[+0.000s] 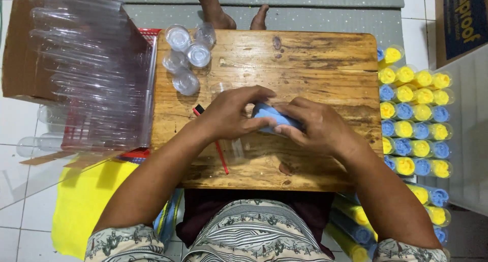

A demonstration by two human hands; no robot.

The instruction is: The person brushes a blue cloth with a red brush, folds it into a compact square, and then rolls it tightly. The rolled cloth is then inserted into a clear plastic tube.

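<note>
A person sits at a small wooden table, seen from above, with patterned sleeves nearest the camera and both forearms reaching away over the tabletop.

The left hand and the right hand meet at the middle of the table, fingertips together around a piece of blue cloth. Both hands are closed on it, pinching and folding it between thumbs and fingers. The cloth appears soft, light and limp, so it likely gives way wherever it is pressed and holds best when gathered into a tight bundle and gripped at the folded edges; it does not look slippery or breakable.

Under the left wrist lies a thin red stick, and a clear tube, hard to make out, seems to lie beside it on the wood.

On the floor to the left is a yellow sheet. Farther left, a cardboard box holds stacked clear plastic tubes.

To the right of the table stand rows of filled tubes, each stuffed with blue or yellow cloth.

At the far left corner of the table sits a cluster of small clear caps. Beyond the far edge, two bare feet rest on a grey mat.
</note>
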